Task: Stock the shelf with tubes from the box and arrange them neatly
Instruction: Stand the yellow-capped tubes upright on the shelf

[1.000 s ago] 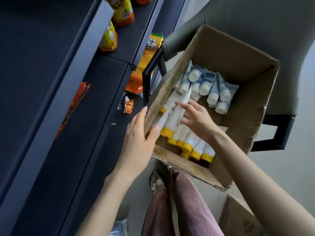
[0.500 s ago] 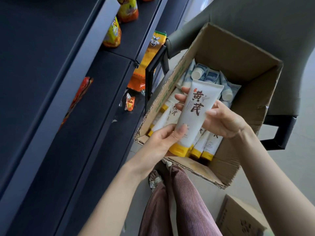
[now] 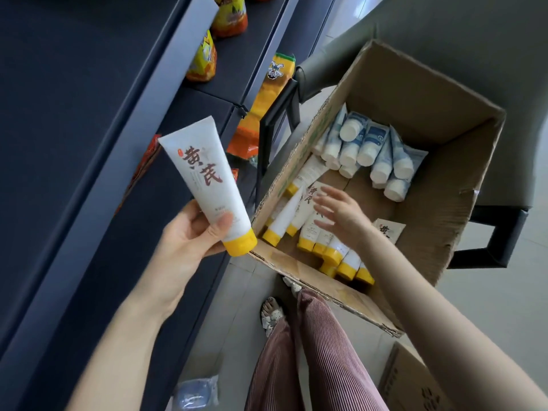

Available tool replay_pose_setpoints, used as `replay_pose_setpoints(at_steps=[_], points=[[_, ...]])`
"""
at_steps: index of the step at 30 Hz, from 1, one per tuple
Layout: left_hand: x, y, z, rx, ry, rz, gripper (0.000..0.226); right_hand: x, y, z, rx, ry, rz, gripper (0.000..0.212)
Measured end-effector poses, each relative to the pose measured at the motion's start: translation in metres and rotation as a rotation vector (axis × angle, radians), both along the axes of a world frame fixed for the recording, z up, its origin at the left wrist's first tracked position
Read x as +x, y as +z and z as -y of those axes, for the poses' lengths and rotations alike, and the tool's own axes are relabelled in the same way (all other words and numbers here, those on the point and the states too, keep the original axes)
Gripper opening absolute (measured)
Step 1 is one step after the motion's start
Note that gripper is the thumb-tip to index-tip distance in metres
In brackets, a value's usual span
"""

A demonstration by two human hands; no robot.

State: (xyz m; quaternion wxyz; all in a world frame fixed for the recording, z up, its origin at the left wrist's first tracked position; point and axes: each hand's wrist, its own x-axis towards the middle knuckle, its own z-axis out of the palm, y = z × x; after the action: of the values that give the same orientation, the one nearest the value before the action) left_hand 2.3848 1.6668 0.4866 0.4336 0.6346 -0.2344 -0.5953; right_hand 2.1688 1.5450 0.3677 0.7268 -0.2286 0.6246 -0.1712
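Note:
My left hand (image 3: 189,232) grips a white tube (image 3: 204,179) with a yellow cap and red characters, held above the dark shelf (image 3: 98,161) to the left of the box. The open cardboard box (image 3: 430,108) rests on a grey chair. Inside it lie several white tubes with yellow caps (image 3: 329,250) at the near side and several blue-and-white tubes with white caps (image 3: 364,146) at the far side. My right hand (image 3: 341,215) hovers inside the box over the yellow-capped tubes, fingers spread and holding nothing.
Orange and yellow snack bags (image 3: 204,59) sit on the dark shelves at the upper left, and a long orange pack (image 3: 267,105) hangs between shelf and chair. The grey chair (image 3: 444,28) has black legs. Another cardboard box (image 3: 415,384) stands on the floor at the lower right, beside my striped trousers.
My left hand took the tube from my right hand and carried it left, out of the box and over the shelf. My right hand let go and dropped back over the tubes in the box.

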Motion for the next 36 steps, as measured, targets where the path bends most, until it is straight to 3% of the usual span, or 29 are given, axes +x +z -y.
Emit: replay_pose_setpoints(at_steps=[4, 8, 20, 25, 28, 32, 36], points=[[0.005, -0.008, -0.002, 0.012, -0.003, 0.051, 0.052, 0.028, -0.019, -0.026, 0.046, 0.073, -0.115, 0.062], [0.006, -0.013, -0.002, 0.012, -0.001, 0.082, 0.045, 0.052, -0.037, -0.039, 0.094, 0.123, -0.103, 0.073], [0.019, -0.018, 0.000, -0.004, 0.042, 0.091, 0.044, 0.080, -0.071, -0.039, 0.122, 0.012, -0.316, 0.062], [0.016, -0.014, -0.005, -0.027, 0.062, 0.063, 0.048, 0.084, -0.064, -0.040, 0.309, -0.185, -0.173, 0.032], [0.016, -0.011, -0.011, -0.047, 0.059, 0.065, 0.044, 0.078, -0.055, -0.040, 0.387, -0.176, -0.060, 0.038], [0.014, -0.002, -0.024, -0.082, 0.076, 0.072, 0.041, 0.068, -0.038, -0.042, 0.305, -0.143, 0.008, 0.048], [0.015, 0.013, -0.043, -0.122, 0.095, 0.092, 0.037, 0.058, -0.010, -0.047, 0.170, -0.163, 0.065, 0.027]])
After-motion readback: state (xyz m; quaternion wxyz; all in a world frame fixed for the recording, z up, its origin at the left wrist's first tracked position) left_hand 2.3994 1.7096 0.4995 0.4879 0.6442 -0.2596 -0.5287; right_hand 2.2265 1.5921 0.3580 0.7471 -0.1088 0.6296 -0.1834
